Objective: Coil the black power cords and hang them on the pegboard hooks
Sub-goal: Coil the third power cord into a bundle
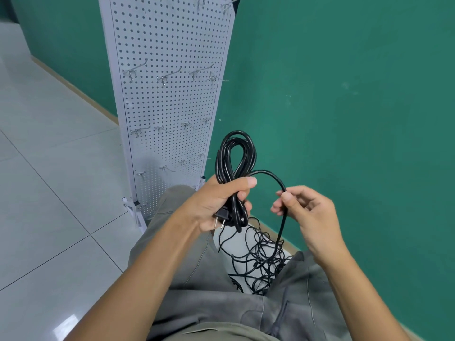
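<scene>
Head view: left hand (216, 205) clenched around a bundle of black power cord (235, 156), several loops rising above the fist and twisted into a figure-eight shape, thumb pressed across the strands. Two-pronged plug (221, 216) poking out below the palm, prongs pointing down. Right hand (302, 210) just beside, thumb and forefinger pinched on a single strand arching over from the bundle and dropping straight down past the fingers. Below both hands, a loose tangle of cords (258, 259) heaped on the pale tile floor (49, 168) between knees in grey trousers (187, 254). Straight ahead, white pegboard (170, 94) standing upright against the green wall (344, 94), rows of metal hooks (170, 75) all bare. Hands close together but not touching, well short of the board.
</scene>
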`<act>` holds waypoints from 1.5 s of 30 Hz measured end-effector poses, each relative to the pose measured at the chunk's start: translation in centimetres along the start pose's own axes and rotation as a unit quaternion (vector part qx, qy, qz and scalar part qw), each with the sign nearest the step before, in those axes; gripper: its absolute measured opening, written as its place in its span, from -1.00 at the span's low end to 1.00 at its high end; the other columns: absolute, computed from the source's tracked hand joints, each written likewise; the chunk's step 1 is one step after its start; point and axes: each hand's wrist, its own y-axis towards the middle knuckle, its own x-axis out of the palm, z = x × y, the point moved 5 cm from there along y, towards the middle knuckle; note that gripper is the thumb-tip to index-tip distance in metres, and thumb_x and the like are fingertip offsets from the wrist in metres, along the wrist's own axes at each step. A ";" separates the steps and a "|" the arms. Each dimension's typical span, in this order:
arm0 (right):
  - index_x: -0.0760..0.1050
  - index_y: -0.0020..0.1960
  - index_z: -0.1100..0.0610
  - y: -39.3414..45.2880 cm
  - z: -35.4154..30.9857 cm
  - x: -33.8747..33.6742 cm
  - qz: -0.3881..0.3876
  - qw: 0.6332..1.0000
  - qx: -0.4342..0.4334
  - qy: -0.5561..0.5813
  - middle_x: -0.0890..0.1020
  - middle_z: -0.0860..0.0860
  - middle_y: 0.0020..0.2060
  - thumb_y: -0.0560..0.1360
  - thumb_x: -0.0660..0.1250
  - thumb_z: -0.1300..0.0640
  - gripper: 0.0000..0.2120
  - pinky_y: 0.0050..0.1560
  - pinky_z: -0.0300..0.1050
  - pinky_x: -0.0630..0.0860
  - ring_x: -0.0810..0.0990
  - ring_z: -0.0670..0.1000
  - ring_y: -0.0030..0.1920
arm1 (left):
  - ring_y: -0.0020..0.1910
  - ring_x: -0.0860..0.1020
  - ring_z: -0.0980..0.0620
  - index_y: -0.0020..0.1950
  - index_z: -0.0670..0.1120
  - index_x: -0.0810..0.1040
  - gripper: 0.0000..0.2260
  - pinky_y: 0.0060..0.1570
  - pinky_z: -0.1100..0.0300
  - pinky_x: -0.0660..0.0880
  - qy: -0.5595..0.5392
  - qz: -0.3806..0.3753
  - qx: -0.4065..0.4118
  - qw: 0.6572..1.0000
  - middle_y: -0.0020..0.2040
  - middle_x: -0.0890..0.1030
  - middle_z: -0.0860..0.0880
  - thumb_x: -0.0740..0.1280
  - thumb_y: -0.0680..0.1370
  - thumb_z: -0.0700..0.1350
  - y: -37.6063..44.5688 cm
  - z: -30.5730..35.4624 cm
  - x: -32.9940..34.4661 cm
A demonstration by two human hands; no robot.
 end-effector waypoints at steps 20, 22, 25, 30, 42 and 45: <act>0.52 0.03 0.26 1.3 -6.1 3.8 0.048 0.998 0.003 0.037 0.64 -0.22 -0.38 0.69 0.23 0.19 -0.84 -0.43 -0.27 0.51 0.57 -0.20 -0.39 | -0.30 0.66 0.15 0.01 -0.16 0.53 -0.92 -0.29 0.24 0.55 0.240 -0.046 0.068 0.967 -0.22 0.66 0.12 0.29 0.66 -0.30 -0.1 -0.8 2.8; 0.54 0.03 0.26 1.7 -5.8 3.8 0.059 0.998 0.015 0.019 0.65 -0.23 -0.35 0.69 0.25 0.16 -0.82 -0.30 0.04 0.66 0.57 -0.14 -0.34 | -0.29 0.66 0.03 0.06 -0.11 0.58 -0.89 -0.32 0.20 0.58 0.230 -0.050 0.064 0.970 -0.17 0.72 0.03 0.29 0.66 -0.28 -0.1 -0.8 2.7; 0.60 -0.03 0.14 2.3 -4.8 3.6 0.081 0.996 0.028 -0.034 0.67 -0.18 0.11 0.67 0.30 0.11 -0.83 -0.14 0.22 0.68 0.64 -0.16 -0.21 | -0.16 0.61 -0.09 0.05 0.07 0.67 -0.81 -0.15 0.07 0.60 0.226 -0.048 0.055 0.971 -0.11 0.72 -0.12 0.33 0.65 -0.20 0.1 -1.0 2.1; 0.68 -0.17 -0.06 3.0 -4.3 3.1 0.084 0.990 -0.043 -0.103 0.60 -0.21 0.25 0.56 0.41 0.04 -0.85 0.07 0.10 0.66 0.68 -0.01 0.12 | -0.09 0.63 0.00 0.04 -0.17 0.64 -0.91 0.04 0.01 0.56 0.213 -0.058 0.028 0.975 -0.13 0.67 -0.13 0.38 0.64 -0.16 0.1 -1.3 1.3; 0.43 0.35 0.09 3.9 -4.4 3.6 0.050 0.998 -0.021 -0.031 0.58 -0.05 0.21 0.63 0.32 0.00 -0.66 -0.08 -0.22 0.63 0.64 -0.27 -0.04 | -0.24 0.66 -0.09 -0.10 -0.13 0.53 -0.80 -0.22 0.10 0.61 0.074 -0.065 0.052 0.994 -0.30 0.59 -0.07 0.30 0.69 -0.08 0.2 -1.8 2.0; 0.48 0.37 0.08 2.7 -0.8 4.6 -0.065 0.996 0.064 -0.002 0.67 0.01 0.18 0.59 0.00 -0.30 -0.39 -0.01 -0.22 0.60 0.67 -0.13 0.05 | -0.22 0.67 -0.09 -0.15 -0.06 0.58 -0.79 -0.19 0.08 0.62 0.041 -0.041 0.087 0.995 -0.27 0.60 -0.04 0.32 0.64 -0.02 0.2 -1.0 1.3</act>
